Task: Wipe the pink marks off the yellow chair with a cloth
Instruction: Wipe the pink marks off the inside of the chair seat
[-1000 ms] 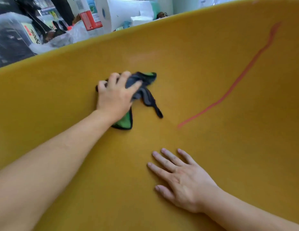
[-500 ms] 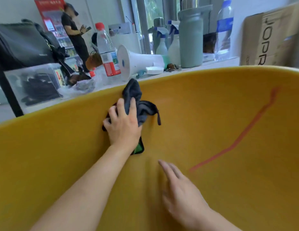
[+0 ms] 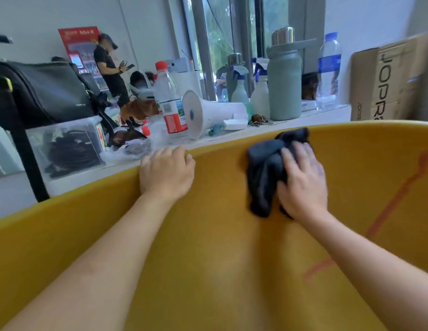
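Observation:
The yellow chair [image 3: 208, 247] fills the lower view, its curved back facing me. A long pink mark [image 3: 397, 201] runs diagonally down its right side, and a short pink streak [image 3: 318, 268] lies lower, beside my right forearm. My right hand [image 3: 302, 185] presses a crumpled dark cloth [image 3: 263, 173] flat against the chair's back near the top rim, left of the long mark. My left hand [image 3: 166, 174] is curled over the chair's top rim, gripping it, well left of the cloth.
A white ledge behind the chair holds a white megaphone [image 3: 213, 113], a red-capped bottle [image 3: 170, 101], spray bottles, a green flask [image 3: 283, 77], a black bag [image 3: 41, 91] on a clear box, and a cardboard box [image 3: 392, 80]. A person stands far back.
The cloth has passed from my left hand to my right, which moved up and right on the chair's back. My left hand now grips the rim. The view has tilted upward.

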